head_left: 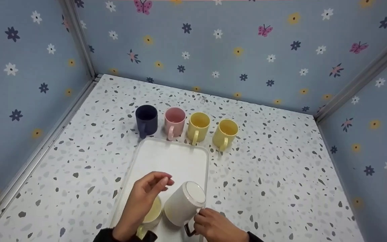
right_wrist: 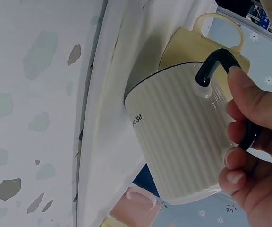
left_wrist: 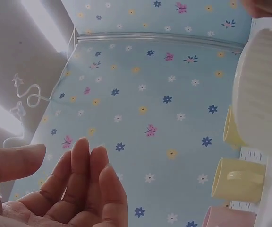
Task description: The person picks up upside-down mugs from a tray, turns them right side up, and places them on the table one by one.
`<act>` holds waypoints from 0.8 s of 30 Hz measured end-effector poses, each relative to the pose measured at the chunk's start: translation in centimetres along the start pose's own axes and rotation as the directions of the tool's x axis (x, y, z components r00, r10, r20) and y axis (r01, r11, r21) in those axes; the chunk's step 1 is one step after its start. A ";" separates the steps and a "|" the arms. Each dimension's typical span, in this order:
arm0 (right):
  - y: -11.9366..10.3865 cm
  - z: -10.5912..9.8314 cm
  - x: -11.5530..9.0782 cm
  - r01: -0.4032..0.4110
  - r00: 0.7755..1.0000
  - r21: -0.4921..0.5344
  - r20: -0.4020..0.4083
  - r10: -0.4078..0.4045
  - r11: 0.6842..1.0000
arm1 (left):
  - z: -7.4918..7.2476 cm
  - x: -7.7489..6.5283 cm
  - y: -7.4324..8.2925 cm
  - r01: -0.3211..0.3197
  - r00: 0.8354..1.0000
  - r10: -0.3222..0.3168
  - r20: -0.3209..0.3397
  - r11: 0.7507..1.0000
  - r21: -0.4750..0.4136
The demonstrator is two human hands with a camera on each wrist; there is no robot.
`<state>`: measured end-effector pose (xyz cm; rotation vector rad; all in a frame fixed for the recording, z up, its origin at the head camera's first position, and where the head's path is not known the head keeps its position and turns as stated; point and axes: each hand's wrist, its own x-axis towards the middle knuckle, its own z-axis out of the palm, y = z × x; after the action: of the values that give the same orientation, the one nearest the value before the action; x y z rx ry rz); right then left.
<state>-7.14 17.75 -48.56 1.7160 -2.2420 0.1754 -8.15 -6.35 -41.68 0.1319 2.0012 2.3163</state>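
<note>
My right hand (head_left: 217,224) grips the dark handle (right_wrist: 219,59) of a white ribbed mug (head_left: 180,205). The mug is tipped over, its base facing up and away and its dark-edged rim close over the white tray (head_left: 171,156). A pale yellow mug (head_left: 154,215) stands on the tray just left of it, partly covered by my left hand (head_left: 142,199). That hand hovers with fingers loosely bent and nothing in them, as the left wrist view also shows. Small dark lettering is visible on the white mug's side in the right wrist view.
Beyond the tray's far edge stand a dark blue mug (head_left: 147,121), a pink mug (head_left: 176,121) and two yellow mugs, one (head_left: 198,127) beside the other (head_left: 225,135), handles towards me. Flower-patterned panels (head_left: 213,50) border the speckled table (head_left: 264,188) at the back and sides.
</note>
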 end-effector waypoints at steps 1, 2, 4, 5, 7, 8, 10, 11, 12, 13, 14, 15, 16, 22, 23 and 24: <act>0.0 0.0 0.0 -0.004 1.000 -0.003 -0.001 0.004 1.000 | 0.2 -0.3 -0.2 0.013 1.000 -0.014 0.023 1.000 0.005; 0.0 0.0 0.0 -0.005 1.000 -0.005 -0.001 0.005 1.000 | 0.4 -0.7 -0.4 0.025 0.999 -0.026 0.047 1.000 0.010; 0.1 0.0 0.1 -0.005 1.000 -0.014 -0.003 0.005 1.000 | 0.8 -1.4 -1.0 0.049 0.993 -0.050 0.103 0.999 0.013; 0.1 0.0 0.1 -0.007 1.000 -0.011 -0.006 0.007 1.000 | 0.9 -1.8 -1.4 0.059 0.989 -0.061 0.133 0.998 0.016; 0.2 0.1 0.1 -0.002 1.000 -0.012 -0.019 0.002 1.000 | 1.2 -2.5 -2.3 0.076 0.977 -0.075 0.199 0.997 0.002; 0.3 0.1 0.1 -0.002 1.000 -0.012 -0.029 0.001 1.000 | 1.4 -2.8 -2.8 0.082 0.970 -0.079 0.229 0.997 -0.004; 0.3 0.2 0.1 0.003 0.999 -0.006 -0.047 -0.003 1.000 | 1.5 -3.3 -3.8 0.109 0.957 -0.102 0.271 0.994 -0.010; 0.4 0.2 0.1 0.003 0.998 -0.002 -0.057 -0.003 1.000 | 1.5 -3.5 -4.3 0.128 0.951 -0.119 0.287 0.992 -0.013; 0.4 0.3 0.0 0.005 0.998 0.001 -0.065 -0.005 1.000 | 1.5 -3.7 -4.7 0.152 0.945 -0.141 0.296 0.988 -0.016; 0.4 0.3 -0.1 0.001 0.997 0.009 -0.075 0.000 1.000 | 1.5 -3.8 -5.1 0.178 0.940 -0.167 0.299 0.984 -0.009; 0.3 0.4 -0.1 -0.002 0.997 0.012 -0.079 0.003 1.000 | 1.5 -3.9 -5.5 0.206 0.934 -0.196 0.298 0.978 -0.004; 0.3 0.5 -0.2 -0.007 0.996 0.017 -0.088 0.008 1.000 | 1.5 -4.0 -5.8 0.228 0.930 -0.218 0.297 0.974 -0.001; 0.2 0.5 -0.3 -0.015 0.995 0.022 -0.098 0.017 1.000 | 1.5 -4.1 -6.2 0.250 0.924 -0.239 0.298 0.968 -0.001; 0.0 0.8 -0.6 -0.109 0.980 0.141 -0.151 0.131 0.984 | 1.9 -4.5 -7.9 0.303 0.907 -0.290 0.306 0.953 0.004; 0.0 0.8 -0.6 -0.125 0.975 0.161 -0.160 0.151 0.979 | 2.0 -4.6 -8.1 0.312 0.906 -0.301 0.298 0.950 0.012; 0.0 0.9 -0.6 -0.138 0.970 0.177 -0.173 0.169 0.975 | 2.2 -4.6 -8.4 0.320 0.906 -0.313 0.285 0.947 0.026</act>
<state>-7.12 18.08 -49.58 1.5283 -2.2715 0.5480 -3.33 -3.54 -49.74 0.1218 1.7119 1.9872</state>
